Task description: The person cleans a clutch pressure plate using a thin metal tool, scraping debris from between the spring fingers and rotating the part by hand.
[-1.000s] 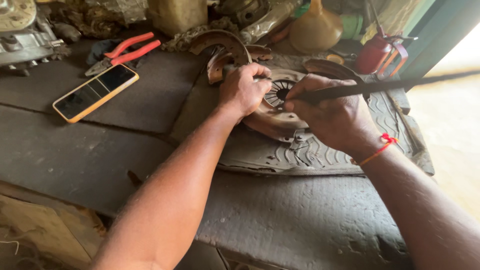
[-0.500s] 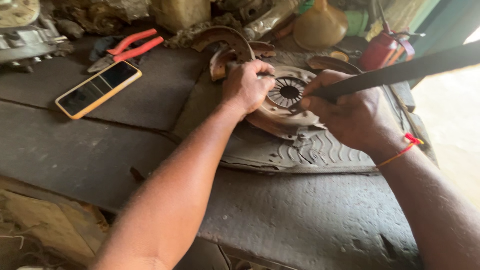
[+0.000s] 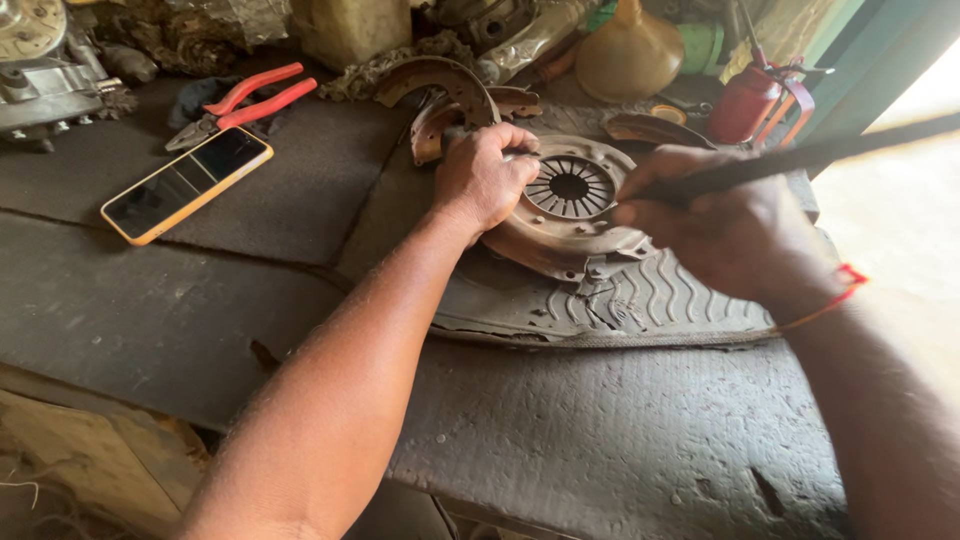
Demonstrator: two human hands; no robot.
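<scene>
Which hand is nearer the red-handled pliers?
Left. The left hand rests on the rusty clutch plate, right of the red-handled pliers. The right hand, gripping a dark bar, is farther right.

I see two bare forearms without sleeves. The right hand (image 3: 725, 225) has a thin red thread (image 3: 838, 290) around the wrist.

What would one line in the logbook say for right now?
left hand: gripping rusty clutch plate rim | right hand: holding long dark rod | plate on ribbed rubber mat | phone, pliers lying apart
</scene>
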